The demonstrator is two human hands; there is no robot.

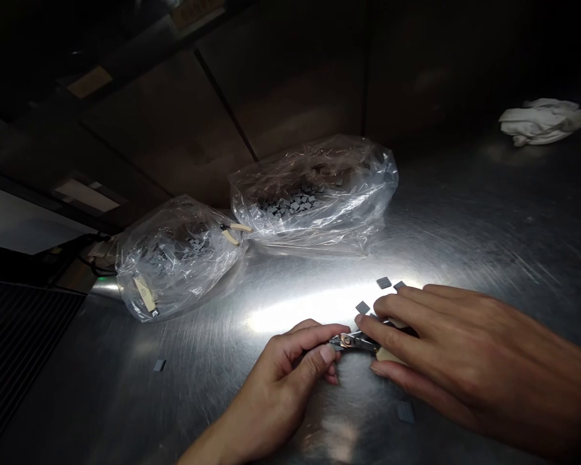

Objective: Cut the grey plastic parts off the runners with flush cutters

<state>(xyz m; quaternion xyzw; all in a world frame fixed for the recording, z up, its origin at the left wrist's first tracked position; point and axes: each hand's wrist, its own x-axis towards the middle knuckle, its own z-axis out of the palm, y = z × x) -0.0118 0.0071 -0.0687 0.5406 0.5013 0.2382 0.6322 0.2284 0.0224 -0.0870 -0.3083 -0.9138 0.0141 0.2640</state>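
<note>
The left hand (283,381) pinches the head of the small pliers (353,341) while the right hand (465,361) curls over their cream handles (388,354) beside gray chips (383,282).

Two plastic bags (314,194), five loose grey tiles (383,282), one white rag (542,121), two hands (484,355).

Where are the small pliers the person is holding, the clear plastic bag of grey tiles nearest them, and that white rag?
small pliers (351,342), head view, on the metal head
clear plastic bag (363,174), head view, on the bare film of its upper side
white rag (542,121), head view, on its middle
</note>
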